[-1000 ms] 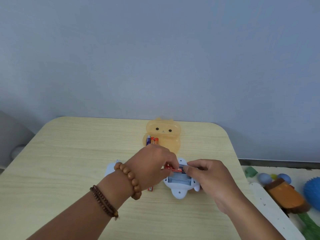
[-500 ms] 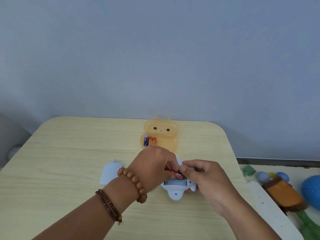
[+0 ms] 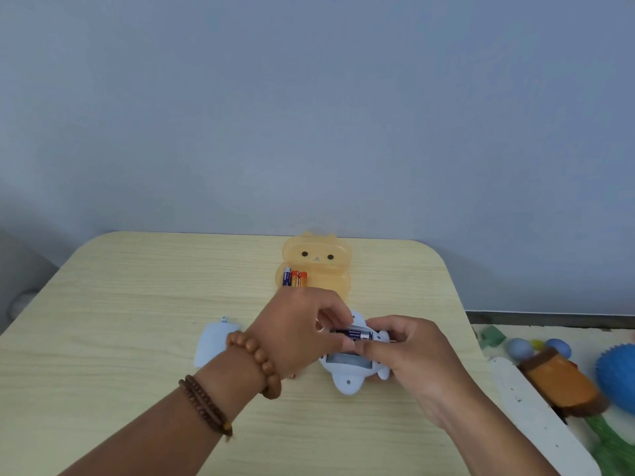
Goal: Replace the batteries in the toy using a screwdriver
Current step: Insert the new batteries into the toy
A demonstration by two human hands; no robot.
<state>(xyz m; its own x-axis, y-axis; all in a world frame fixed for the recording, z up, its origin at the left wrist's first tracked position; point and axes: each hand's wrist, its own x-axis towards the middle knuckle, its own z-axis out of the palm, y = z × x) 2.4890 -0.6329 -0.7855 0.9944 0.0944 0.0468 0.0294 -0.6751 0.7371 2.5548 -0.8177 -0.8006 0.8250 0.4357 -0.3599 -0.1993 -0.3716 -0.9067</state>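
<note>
The white toy (image 3: 347,381) lies open on the table (image 3: 137,304). The left hand (image 3: 302,334) and right hand (image 3: 412,359), fingertips curled, pinch 1 battery (image 3: 355,334) over its compartment, near the orange case (image 3: 330,269).

Left hand (image 3: 302,333), right hand (image 3: 415,362) hide most of toy (image 3: 347,381); battery (image 3: 355,334) print unreadable; blue ball (image 3: 618,376) cut by right edge.

a home play corner: toys (image 3: 563,384) beside a small wooden table (image 3: 137,304).
</note>
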